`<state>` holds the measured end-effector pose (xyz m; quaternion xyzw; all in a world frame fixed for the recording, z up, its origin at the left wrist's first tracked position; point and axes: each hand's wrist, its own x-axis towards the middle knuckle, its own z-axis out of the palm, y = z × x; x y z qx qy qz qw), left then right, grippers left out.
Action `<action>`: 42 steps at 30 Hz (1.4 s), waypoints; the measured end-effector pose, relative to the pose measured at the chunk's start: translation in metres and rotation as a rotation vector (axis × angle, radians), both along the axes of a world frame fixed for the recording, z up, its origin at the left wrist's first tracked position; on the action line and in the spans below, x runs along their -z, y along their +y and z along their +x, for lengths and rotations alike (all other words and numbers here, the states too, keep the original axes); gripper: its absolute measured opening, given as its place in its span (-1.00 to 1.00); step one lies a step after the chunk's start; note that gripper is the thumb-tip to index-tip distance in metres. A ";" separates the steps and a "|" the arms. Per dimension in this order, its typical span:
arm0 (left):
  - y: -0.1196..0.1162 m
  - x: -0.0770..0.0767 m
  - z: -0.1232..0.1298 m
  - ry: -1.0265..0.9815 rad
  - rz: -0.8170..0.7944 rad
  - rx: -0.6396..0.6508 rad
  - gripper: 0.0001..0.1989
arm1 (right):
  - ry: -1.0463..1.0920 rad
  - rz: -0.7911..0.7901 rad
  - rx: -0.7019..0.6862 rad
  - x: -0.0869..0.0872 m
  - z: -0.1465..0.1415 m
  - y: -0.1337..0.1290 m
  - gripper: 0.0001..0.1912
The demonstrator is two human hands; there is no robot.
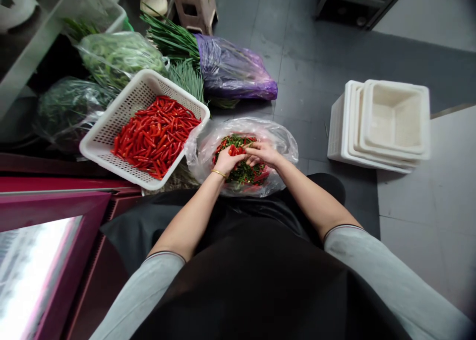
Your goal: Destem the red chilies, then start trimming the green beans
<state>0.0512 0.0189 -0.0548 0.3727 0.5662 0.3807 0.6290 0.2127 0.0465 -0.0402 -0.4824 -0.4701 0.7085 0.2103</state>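
1. Left hand (225,162): fingers closed on red peppers (234,151); a light grip should avoid bruising
2. Right hand (265,154): fingers curled just beside them; whether they pinch anything, I cannot tell
3. Work low over the plastic bag (285,136) beneath the fingers; basket (111,125) leftward

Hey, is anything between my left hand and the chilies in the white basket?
Yes: the clear bag's raised edge, bunched against the basket's right side, and the basket's own rim there lie between your left hand and those chilies. Nothing else visible does.
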 end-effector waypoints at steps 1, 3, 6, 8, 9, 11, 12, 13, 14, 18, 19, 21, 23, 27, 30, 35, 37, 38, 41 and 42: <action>0.001 -0.003 -0.002 0.053 0.051 0.034 -0.67 | -0.072 0.070 -0.028 -0.002 0.002 0.000 -0.70; 0.000 -0.010 -0.006 0.145 0.127 0.114 -0.67 | -0.314 0.296 -0.078 -0.008 0.003 0.000 -0.63; -0.003 -0.024 -0.009 0.150 0.069 0.195 -0.69 | -0.672 0.654 -0.134 -0.022 0.000 -0.003 -0.66; -0.004 -0.033 -0.009 0.066 0.013 0.213 -0.70 | -0.697 0.726 -0.143 -0.029 -0.002 -0.004 -0.65; -0.004 -0.037 -0.009 0.007 0.016 0.216 -0.69 | -0.621 0.697 -0.136 -0.031 -0.001 -0.005 -0.61; -0.004 -0.043 -0.011 -0.102 0.072 0.206 -0.68 | -0.360 0.555 -0.068 -0.030 0.002 -0.007 -0.50; -0.003 -0.044 -0.013 -0.139 0.096 0.204 -0.68 | -0.228 0.476 -0.001 -0.029 0.006 -0.009 -0.45; -0.003 -0.045 -0.015 -0.160 0.102 0.199 -0.67 | -0.128 0.413 0.078 -0.026 0.009 -0.010 -0.41; -0.004 -0.044 -0.019 -0.168 0.084 0.188 -0.65 | -0.081 0.379 0.152 -0.023 0.013 -0.012 -0.39; -0.012 -0.033 -0.035 -0.261 -0.092 0.082 -0.63 | -0.394 0.520 0.007 -0.006 0.021 -0.019 -0.57; -0.015 -0.030 -0.038 -0.296 -0.120 0.060 -0.61 | -0.555 0.589 -0.133 -0.001 0.021 -0.021 -0.64; -0.020 -0.026 -0.040 -0.338 -0.146 0.041 -0.57 | -0.853 0.709 -0.406 0.007 0.017 -0.022 -0.68; -0.022 -0.024 -0.038 -0.357 -0.158 0.028 -0.56 | -1.029 0.767 -0.556 0.013 0.014 -0.019 -0.70; -0.017 -0.026 -0.028 -0.372 -0.147 -0.071 -0.57 | -0.925 0.698 -0.421 0.006 0.017 -0.003 -0.82; -0.011 -0.028 -0.012 -0.384 -0.071 -0.069 -0.57 | -0.516 0.519 -0.146 -0.011 0.018 0.001 -0.87; -0.008 -0.030 0.017 -0.440 -0.019 -0.031 -0.56 | -0.201 0.456 0.112 -0.026 0.008 -0.015 -0.93; -0.011 -0.030 0.018 -0.355 -0.071 -0.015 -0.58 | -0.330 0.616 0.125 -0.022 0.006 -0.021 -0.97; -0.013 -0.029 0.016 -0.302 -0.098 -0.008 -0.60 | -0.419 0.695 0.099 -0.018 0.006 -0.025 -0.96; -0.017 -0.027 -0.001 -0.223 -0.154 -0.061 -0.63 | -0.678 0.837 -0.144 -0.002 0.005 -0.035 -0.82; -0.017 -0.027 -0.009 -0.227 -0.164 -0.094 -0.63 | -0.746 0.860 -0.277 0.003 0.005 -0.038 -0.77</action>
